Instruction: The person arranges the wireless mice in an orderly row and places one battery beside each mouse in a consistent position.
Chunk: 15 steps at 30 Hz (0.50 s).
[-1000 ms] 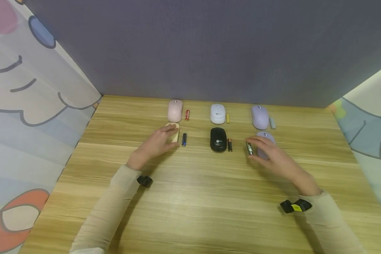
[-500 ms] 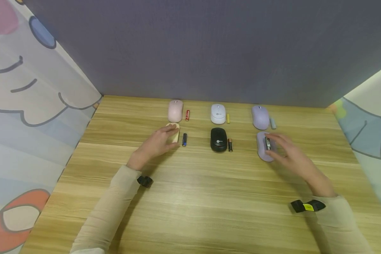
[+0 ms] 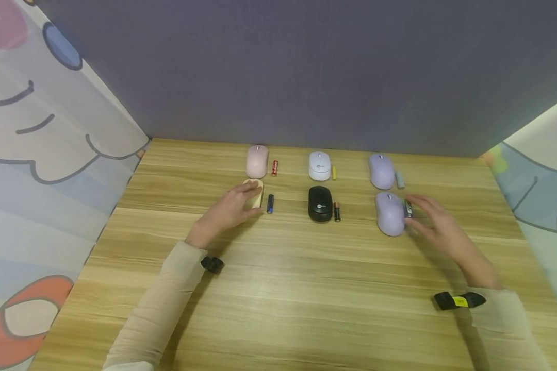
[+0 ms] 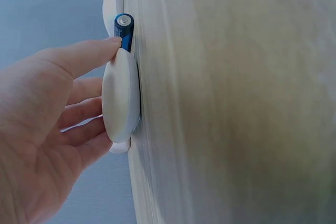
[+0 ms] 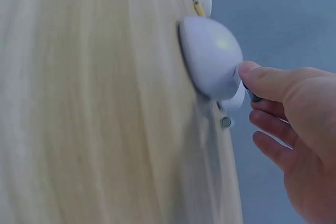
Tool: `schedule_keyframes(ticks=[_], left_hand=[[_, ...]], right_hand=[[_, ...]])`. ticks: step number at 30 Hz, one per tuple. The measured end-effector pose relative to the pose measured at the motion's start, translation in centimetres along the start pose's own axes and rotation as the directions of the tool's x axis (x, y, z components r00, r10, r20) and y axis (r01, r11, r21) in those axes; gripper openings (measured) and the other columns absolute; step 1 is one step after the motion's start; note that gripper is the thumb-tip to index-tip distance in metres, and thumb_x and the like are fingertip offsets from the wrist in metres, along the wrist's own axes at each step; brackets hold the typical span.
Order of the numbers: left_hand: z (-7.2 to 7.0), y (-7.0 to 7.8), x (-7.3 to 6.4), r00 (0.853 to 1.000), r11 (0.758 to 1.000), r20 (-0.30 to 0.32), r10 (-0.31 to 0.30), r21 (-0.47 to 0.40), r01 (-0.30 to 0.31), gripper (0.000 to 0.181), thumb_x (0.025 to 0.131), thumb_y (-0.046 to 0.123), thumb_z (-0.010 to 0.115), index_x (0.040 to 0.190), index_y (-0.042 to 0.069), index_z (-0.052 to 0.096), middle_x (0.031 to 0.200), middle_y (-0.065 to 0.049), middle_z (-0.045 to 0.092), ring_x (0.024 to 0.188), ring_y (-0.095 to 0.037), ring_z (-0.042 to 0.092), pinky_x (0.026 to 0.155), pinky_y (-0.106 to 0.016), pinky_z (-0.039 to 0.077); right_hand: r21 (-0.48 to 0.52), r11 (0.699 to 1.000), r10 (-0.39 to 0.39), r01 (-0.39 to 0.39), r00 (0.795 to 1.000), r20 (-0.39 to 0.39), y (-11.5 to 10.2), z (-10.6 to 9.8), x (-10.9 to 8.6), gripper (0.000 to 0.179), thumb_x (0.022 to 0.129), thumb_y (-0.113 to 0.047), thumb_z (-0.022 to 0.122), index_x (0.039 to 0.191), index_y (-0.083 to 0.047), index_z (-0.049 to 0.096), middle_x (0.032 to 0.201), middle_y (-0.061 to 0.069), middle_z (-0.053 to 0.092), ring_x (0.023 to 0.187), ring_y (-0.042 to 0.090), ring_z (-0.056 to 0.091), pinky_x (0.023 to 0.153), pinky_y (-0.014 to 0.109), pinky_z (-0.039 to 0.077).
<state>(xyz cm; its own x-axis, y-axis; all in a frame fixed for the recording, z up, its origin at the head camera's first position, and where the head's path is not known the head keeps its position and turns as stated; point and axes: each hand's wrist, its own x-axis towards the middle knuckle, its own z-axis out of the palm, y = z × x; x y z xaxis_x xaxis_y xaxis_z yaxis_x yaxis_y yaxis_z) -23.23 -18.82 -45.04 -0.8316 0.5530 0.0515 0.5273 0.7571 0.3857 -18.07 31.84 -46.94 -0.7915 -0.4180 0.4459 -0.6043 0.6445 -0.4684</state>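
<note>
My left hand [image 3: 229, 210] holds a cream computer mouse [image 3: 257, 198] on the table at the left, thumb on one side and fingers on the other in the left wrist view. A dark blue battery [image 3: 270, 203] lies just right of that mouse. On the right side, my right hand [image 3: 441, 232] pinches a black-and-silver battery [image 3: 408, 208] between thumb and fingertips. It is held beside the right edge of the front purple mouse [image 3: 390, 214]. In the right wrist view the thumb hides most of this battery.
Behind stand a pink mouse [image 3: 257, 162] with a red battery [image 3: 274, 168], a white mouse [image 3: 319, 166] with a yellow battery [image 3: 334, 172], and another purple mouse [image 3: 381, 171] with a grey-green battery [image 3: 399, 180]. A black mouse [image 3: 320, 204] and a black-and-copper battery [image 3: 337, 212] lie mid-table.
My right hand has carried the battery rightward, from the left of the front purple mouse, across it, to its right side. The left hand has stayed on the cream mouse.
</note>
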Motion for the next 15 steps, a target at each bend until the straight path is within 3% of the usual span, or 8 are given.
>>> schedule_keyframes(ticks=[11, 13, 15], left_hand=[[-0.1, 0.0, -0.1, 1.0, 1.0, 0.006, -0.005, -0.001, 0.005, 0.062, 0.095, 0.026, 0.077, 0.144, -0.006, 0.055, 0.155, -0.027, 0.045, 0.143, -0.042, 0.046, 0.118, -0.051, 0.04], [-0.1, 0.0, 0.0, 1.0, 1.0, 0.007, -0.006, -0.002, 0.006, 0.062, 0.095, 0.026, 0.077, 0.144, -0.006, 0.055, 0.155, -0.027, 0.045, 0.143, -0.042, 0.046, 0.118, -0.051, 0.04], [-0.1, 0.0, -0.1, 1.0, 1.0, 0.009, -0.008, -0.003, 0.008, 0.062, 0.095, 0.026, 0.077, 0.144, -0.006, 0.054, 0.155, -0.027, 0.045, 0.143, -0.042, 0.046, 0.118, -0.051, 0.04]], right_hand=[[0.018, 0.995, 0.099, -0.1, 0.993, 0.071, 1.1, -0.1, -0.9, 0.054, 0.089, 0.001, 0.076, 0.139, 0.008, 0.055, 0.134, 0.03, 0.057, 0.131, -0.019, 0.029, 0.107, 0.003, 0.021], [0.015, 0.994, 0.109, -0.11, 0.991, 0.079, 1.3, -0.1, -0.9, 0.054, 0.09, 0.001, 0.075, 0.139, 0.008, 0.055, 0.134, 0.029, 0.057, 0.131, -0.017, 0.032, 0.107, 0.003, 0.021], [0.009, 0.992, 0.121, -0.122, 0.989, 0.09, 1.4, -0.1, -1.0, 0.053, 0.09, 0.001, 0.075, 0.139, 0.007, 0.055, 0.134, 0.029, 0.058, 0.131, -0.006, 0.04, 0.108, 0.004, 0.022]])
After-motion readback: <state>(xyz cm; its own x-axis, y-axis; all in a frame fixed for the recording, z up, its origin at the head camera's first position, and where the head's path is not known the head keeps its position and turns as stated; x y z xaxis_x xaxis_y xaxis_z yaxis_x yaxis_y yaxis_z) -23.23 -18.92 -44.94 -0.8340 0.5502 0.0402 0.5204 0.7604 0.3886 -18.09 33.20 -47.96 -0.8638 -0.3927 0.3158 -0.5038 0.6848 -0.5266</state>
